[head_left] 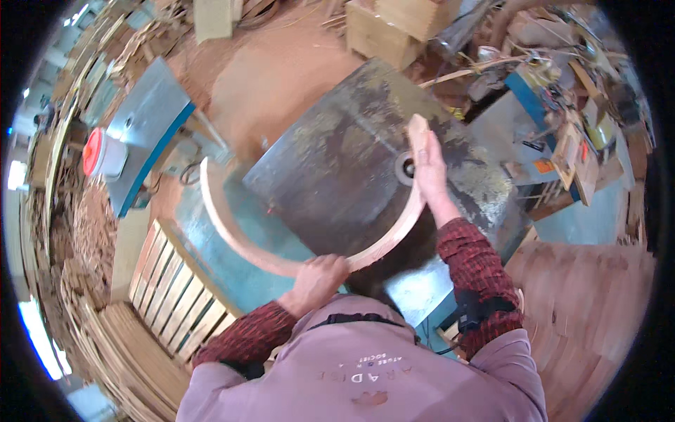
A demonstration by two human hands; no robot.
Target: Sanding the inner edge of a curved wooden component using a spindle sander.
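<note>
A pale curved wooden piece (pixel 238 243), bent in a wide half ring, lies partly over a dark metal machine table (pixel 316 162). My left hand (pixel 322 280) is closed round the near middle of the curve, close to my body. Toward the far right end, my right hand (pixel 432 172) grips the outer side of the wood, its fingers pointing away from me. Inside the curve, right by that hand, a round spindle (pixel 406 169) with a dark centre stands up from the table; the wood is beside it, and whether they touch I cannot tell.
At left, a blue-edged metal surface (pixel 151 126) carries a white bucket (pixel 109 155) with a red lid. A slatted wooden rack (pixel 179 292) stands near left. Wooden boxes (pixel 394 28) sit beyond the table. Tools and scraps crowd a bench (pixel 562 148) at right; boards (pixel 583 309) lie near right.
</note>
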